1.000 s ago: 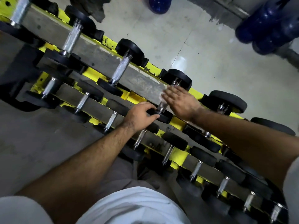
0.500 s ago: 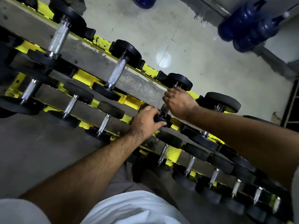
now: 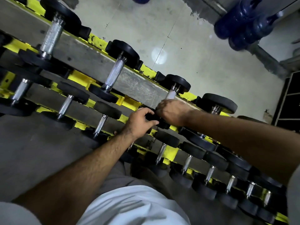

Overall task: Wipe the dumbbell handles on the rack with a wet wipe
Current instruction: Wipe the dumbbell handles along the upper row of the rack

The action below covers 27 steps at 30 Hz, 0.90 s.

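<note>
Head view: at frame centre the right hand (image 3: 173,112) clenches round the dumbbell handle (image 3: 171,95) — probably gripping the wet wipe (image 3: 170,95), pale above its knuckles. The left hand (image 3: 140,121) grips the near weight head (image 3: 159,122) — steadying it on the rack (image 3: 129,101).

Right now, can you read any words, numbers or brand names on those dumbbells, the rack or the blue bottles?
No text can be read.
Dumbbell heads: plain black, no weight numbers showing.
Yellow rack: only chipped paint.
Blue bottles: no label readable; blurred.
Both hands, left and right, cover part of one dumbbell.
</note>
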Motion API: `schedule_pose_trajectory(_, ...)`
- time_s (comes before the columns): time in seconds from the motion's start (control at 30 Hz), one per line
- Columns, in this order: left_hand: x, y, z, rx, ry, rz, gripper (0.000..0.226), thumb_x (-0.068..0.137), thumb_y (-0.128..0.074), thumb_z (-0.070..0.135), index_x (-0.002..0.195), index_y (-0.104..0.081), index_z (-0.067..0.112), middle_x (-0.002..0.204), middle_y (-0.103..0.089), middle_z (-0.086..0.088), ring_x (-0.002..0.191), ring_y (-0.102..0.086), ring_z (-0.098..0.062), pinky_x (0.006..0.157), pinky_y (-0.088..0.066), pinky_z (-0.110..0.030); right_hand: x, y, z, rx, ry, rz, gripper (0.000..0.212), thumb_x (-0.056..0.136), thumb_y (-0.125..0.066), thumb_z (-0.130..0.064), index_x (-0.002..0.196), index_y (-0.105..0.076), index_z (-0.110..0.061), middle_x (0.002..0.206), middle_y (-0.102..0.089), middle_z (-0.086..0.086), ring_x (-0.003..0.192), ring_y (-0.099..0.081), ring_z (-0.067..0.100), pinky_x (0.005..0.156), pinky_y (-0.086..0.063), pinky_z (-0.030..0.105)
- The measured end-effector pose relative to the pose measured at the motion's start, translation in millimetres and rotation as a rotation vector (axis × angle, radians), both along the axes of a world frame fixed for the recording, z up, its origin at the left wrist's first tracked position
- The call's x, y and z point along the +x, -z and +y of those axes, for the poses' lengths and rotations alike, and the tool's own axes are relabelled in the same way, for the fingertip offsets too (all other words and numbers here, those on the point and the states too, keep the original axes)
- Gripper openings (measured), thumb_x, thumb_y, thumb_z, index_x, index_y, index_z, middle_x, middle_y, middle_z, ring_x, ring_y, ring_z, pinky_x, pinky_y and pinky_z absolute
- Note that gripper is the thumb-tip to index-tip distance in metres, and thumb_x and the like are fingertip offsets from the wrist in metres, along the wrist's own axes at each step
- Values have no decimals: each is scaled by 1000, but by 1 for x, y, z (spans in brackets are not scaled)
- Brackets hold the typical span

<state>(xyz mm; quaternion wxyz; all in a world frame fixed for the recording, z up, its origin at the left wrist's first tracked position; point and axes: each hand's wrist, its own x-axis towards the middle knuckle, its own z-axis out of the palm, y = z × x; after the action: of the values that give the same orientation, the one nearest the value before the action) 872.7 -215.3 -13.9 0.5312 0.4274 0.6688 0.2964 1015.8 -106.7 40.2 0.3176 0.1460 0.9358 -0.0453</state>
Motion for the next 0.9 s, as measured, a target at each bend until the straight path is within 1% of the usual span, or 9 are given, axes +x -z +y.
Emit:
schedule_pose_trajectory(0.03, 2, 2, 0, 7, -9, 3, 33, 57, -77, 56, 87, -63, 50, 101, -63, 13, 95, -66, -13, 89, -57, -43, 5, -3, 6, -52, 38, 61, 26, 96, -49, -23, 112, -69, -18, 108, -71, 3, 106, -64, 24, 101, -48, 40)
schedule_pose_trajectory(0.1, 7, 6, -2, 15, -30, 2, 40, 56, -74, 60, 92, -62, 48, 102, -63, 13, 93, -67, -13, 87, -58, -44, 16, -4, 29, 31, 137, 170, 31, 97, -48, -23, 120, -68, -17, 119, -70, 4, 118, -62, 24, 110, -43, 40)
schedule_pose_trajectory(0.17, 8, 3, -3, 10, -47, 5, 38, 61, -80, 52, 93, -65, 39, 102, -63, 13, 89, -67, -15, 84, -58, -45, 23, -3, 32, 139, 201, 156, 31, 97, -52, -21, 123, -67, -18, 127, -67, 4, 125, -58, 23, 115, -35, 40)
schedule_pose_trajectory(0.3, 8, -2, -3, 10, -37, 61, 33, 69, -88, 33, 96, -69, 27, 99, -60, 11, 88, -62, -14, 80, -56, -38, 18, 2, -4, -132, 33, 136, 26, 93, -60, -19, 118, -70, -17, 115, -71, 5, 113, -62, 24, 107, -45, 42)
schedule_pose_trajectory(0.4, 10, -5, -4, 30, -23, 97, 32, 73, -86, 31, 99, -70, 23, 99, -58, 10, 87, -57, -12, 77, -53, -32, 18, -1, 16, 23, 119, 158, 28, 98, -52, -24, 120, -68, -21, 121, -69, 2, 119, -59, 22, 111, -39, 39)
schedule_pose_trajectory(0.5, 9, -6, -4, 32, -14, 112, 32, 74, -85, 32, 100, -69, 23, 101, -59, 10, 87, -57, -12, 75, -51, -29, 16, -4, 15, 171, 243, 71, 40, 100, -40, -27, 133, -59, -15, 141, -57, 7, 138, -44, 25, 120, -25, 42)
schedule_pose_trajectory(0.63, 10, -7, -3, 19, -12, 112, 32, 74, -85, 32, 101, -69, 23, 101, -57, 11, 86, -56, -11, 74, -50, -28, 13, -9, -2, 92, 151, -96, 53, 104, -31, -35, 153, -35, -15, 161, -31, 9, 151, -23, 25, 124, -9, 42)
schedule_pose_trajectory(0.73, 10, -9, -3, 13, -6, 119, 32, 75, -84, 33, 102, -68, 24, 101, -56, 13, 86, -56, -11, 73, -50, -27, 7, -13, 16, 247, 276, -148, 57, 103, -25, -31, 156, -26, -11, 164, -22, 13, 152, -15, 28, 123, -10, 43)
schedule_pose_trajectory(0.9, 8, -10, -2, 22, 14, 126, 32, 76, -83, 34, 102, -68, 23, 100, -56, 12, 88, -59, -13, 78, -54, -34, 8, -9, 0, 149, 285, -163, 62, 104, -21, -41, 157, -19, -10, 165, -16, 13, 153, -10, 28, 125, -6, 44)
